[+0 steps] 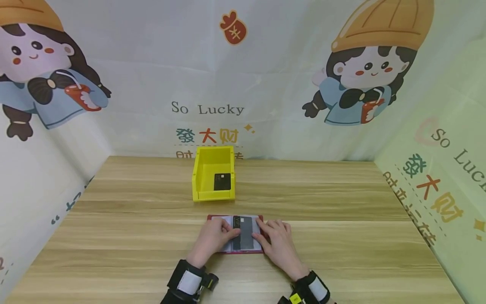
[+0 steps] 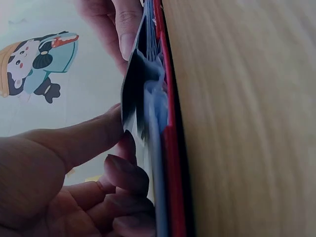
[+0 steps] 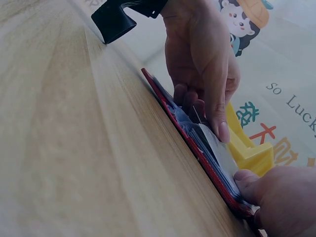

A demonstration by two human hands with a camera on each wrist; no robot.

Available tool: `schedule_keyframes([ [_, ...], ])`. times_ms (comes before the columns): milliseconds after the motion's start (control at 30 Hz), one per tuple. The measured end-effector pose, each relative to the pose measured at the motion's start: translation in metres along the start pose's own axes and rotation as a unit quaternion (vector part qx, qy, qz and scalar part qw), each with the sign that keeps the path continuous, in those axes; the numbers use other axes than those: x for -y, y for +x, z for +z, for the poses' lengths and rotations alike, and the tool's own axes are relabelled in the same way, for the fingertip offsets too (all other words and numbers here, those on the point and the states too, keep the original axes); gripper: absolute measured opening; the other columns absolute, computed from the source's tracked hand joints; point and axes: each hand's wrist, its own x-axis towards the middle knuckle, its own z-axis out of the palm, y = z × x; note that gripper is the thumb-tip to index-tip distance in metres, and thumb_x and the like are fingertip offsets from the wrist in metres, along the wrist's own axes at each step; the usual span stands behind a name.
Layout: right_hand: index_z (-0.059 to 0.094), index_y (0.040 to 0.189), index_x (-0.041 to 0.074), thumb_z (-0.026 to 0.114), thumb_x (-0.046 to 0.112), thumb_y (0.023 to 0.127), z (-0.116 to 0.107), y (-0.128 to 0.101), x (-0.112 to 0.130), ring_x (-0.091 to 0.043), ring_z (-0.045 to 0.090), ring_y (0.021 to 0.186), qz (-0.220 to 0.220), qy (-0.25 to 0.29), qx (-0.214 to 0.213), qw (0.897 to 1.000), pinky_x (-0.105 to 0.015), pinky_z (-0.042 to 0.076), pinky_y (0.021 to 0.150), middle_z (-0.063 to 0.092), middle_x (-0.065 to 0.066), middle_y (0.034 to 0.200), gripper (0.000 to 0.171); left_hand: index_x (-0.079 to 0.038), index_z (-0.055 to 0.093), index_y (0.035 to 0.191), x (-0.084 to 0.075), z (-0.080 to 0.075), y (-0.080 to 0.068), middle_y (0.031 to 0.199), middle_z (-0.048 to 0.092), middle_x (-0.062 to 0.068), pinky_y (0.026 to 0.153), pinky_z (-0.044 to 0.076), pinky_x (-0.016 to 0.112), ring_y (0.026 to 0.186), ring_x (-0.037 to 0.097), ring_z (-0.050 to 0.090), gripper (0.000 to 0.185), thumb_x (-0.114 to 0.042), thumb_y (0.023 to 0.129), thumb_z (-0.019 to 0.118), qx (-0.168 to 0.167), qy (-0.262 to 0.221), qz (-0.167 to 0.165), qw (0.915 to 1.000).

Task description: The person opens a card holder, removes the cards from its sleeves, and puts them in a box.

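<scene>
A small card holder (image 1: 262, 252) with a red cover and clear sleeves lies spread on the table. A black card (image 1: 236, 245) marked VIP lies across it; its left strip looks dark, while the rest (image 1: 247, 234) looks grey, as if under a clear sleeve. My left hand (image 1: 213, 236) pinches the card's left side between thumb and fingers; the left wrist view shows the card's edge (image 2: 130, 89) raised off the pages. Thumb and index finger of my right hand (image 1: 279, 242) rest extended on the holder's right side, pressing the page (image 3: 224, 153).
Behind the holder stands a yellow bin (image 1: 213, 196) with another black card (image 1: 222, 182) lying in it. A printed cloth (image 1: 281, 84) hangs behind and beside the wooden table (image 1: 341, 236). Both wrists wear black straps with cameras.
</scene>
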Motion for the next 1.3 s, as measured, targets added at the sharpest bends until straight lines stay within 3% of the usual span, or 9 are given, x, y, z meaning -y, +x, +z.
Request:
schedule_keyframes([
  [333,0.068,0.128,0.005,0.072,0.027,0.092,0.0,-0.001,0.001,-0.012,0.043,0.084,0.001,0.007,-0.003,1.0,-0.039,0.031,0.088,0.061,0.003,0.084,0.042,-0.003,0.07,0.077,0.001,-0.006,-0.005,0.061,0.062,0.001,0.051,0.036,0.023,0.056,0.01,0.052,0.021,-0.02,0.086,0.079,-0.024,0.004,-0.017,0.9995],
  [600,0.068,0.128,0.005,0.072,0.027,0.092,0.0,-0.001,0.001,-0.012,0.044,0.085,0.001,0.007,-0.002,1.0,-0.039,0.031,0.088,0.062,0.003,0.085,0.042,0.002,0.069,0.081,0.017,-0.01,0.0,0.058,0.067,0.004,0.047,0.049,0.022,0.048,0.009,0.062,0.018,-0.013,0.087,0.077,0.007,-0.101,-0.052,0.9935],
  [900,0.068,0.128,0.004,0.072,0.028,0.093,0.001,-0.001,0.0,-0.012,0.042,0.084,0.002,0.01,-0.004,1.0,-0.038,0.029,0.087,0.057,0.005,0.081,0.043,0.008,0.07,0.09,0.033,-0.021,0.005,0.064,0.07,0.004,0.056,0.055,0.023,0.053,0.007,0.062,0.021,-0.013,0.09,0.074,0.027,-0.197,-0.069,0.9775],
  [1300,0.068,0.128,0.004,0.071,0.028,0.093,0.0,0.0,0.0,-0.013,0.044,0.085,0.005,0.012,0.0,1.0,-0.038,0.03,0.087,0.06,0.003,0.082,0.043,0.005,0.073,0.101,0.03,-0.03,0.004,0.074,0.075,0.009,0.058,0.05,0.023,0.058,0.01,0.063,0.02,-0.013,0.092,0.073,-0.022,-0.181,-0.074,0.9805],
])
